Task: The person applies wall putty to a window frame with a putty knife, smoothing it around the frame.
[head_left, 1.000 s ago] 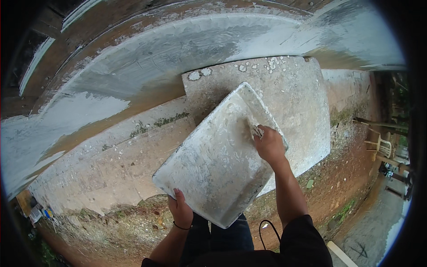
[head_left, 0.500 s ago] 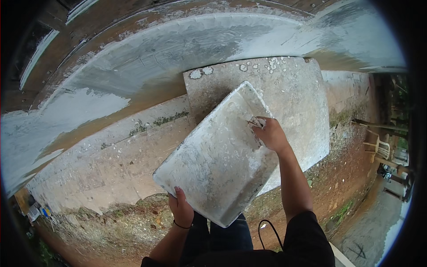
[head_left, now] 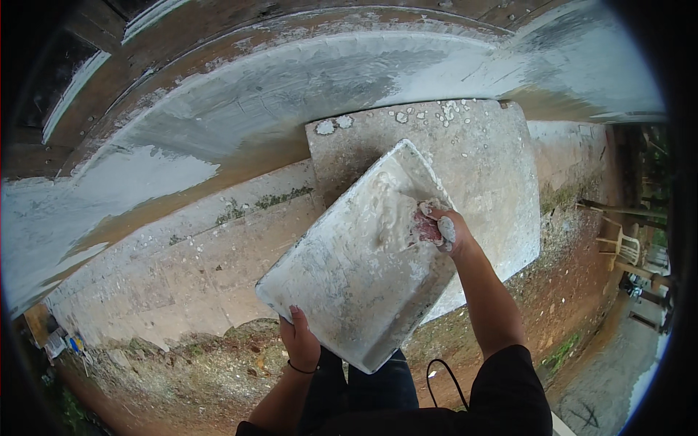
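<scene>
**Plaster tray held above a concrete slab, outdoor work site**

The setting is outdoors. A grey concrete slab (head_left: 472, 167), spotted with white drops along its far edge, lies on a stained paved strip (head_left: 182, 283) beside reddish soil (head_left: 560, 291). A curved wall (head_left: 291, 94) with patchy white coating runs across the upper view. A white plastic chair (head_left: 625, 248) stands at the far right.

A shallow rectangular tray (head_left: 349, 283), crusted with white material, is tilted over the near edge of the slab. The left hand (head_left: 299, 341) clamps the tray's lower left rim, thumb on top. The right hand (head_left: 436, 227) rests inside the tray near its upper right rim, fingers curled together and coated in wet white paste.

Compared with half a second earlier, the right hand has drawn in from the rim toward the tray's interior. The left hand's grip and the tray's position are unchanged.
</scene>
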Available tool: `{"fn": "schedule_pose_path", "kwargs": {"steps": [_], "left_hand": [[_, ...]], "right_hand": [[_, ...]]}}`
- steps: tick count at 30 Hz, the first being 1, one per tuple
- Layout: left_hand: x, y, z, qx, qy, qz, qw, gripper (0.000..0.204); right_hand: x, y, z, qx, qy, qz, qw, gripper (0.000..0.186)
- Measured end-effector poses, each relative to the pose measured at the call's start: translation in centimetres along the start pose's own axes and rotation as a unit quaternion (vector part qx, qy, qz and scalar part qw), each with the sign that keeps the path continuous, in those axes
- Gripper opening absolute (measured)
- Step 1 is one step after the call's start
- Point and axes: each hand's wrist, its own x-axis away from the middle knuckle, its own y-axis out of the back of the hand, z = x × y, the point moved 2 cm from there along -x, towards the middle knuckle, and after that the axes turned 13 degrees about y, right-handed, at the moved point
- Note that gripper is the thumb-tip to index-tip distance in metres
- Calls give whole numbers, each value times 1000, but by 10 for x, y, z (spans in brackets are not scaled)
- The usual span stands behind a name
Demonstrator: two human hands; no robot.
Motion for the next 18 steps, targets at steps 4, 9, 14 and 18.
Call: {"fn": "schedule_pose_path", "kwargs": {"steps": [4,9,14,18], "left_hand": [[-1,0,4,1,-6,-6,1000,49],[-7,5,13,-14,2,-33,999,50],[-21,7,24,11,-16,-68,998,47],[-39,18,44,-1,15,-63,998,49]], "right_hand": [[6,18,-27,-154,-29,15,987,24],[8,7,-35,-176,-14,51,983,25],[22,-10,-34,-167,0,33,985,27],[39,-2,-38,-155,30,-12,987,29]]}}
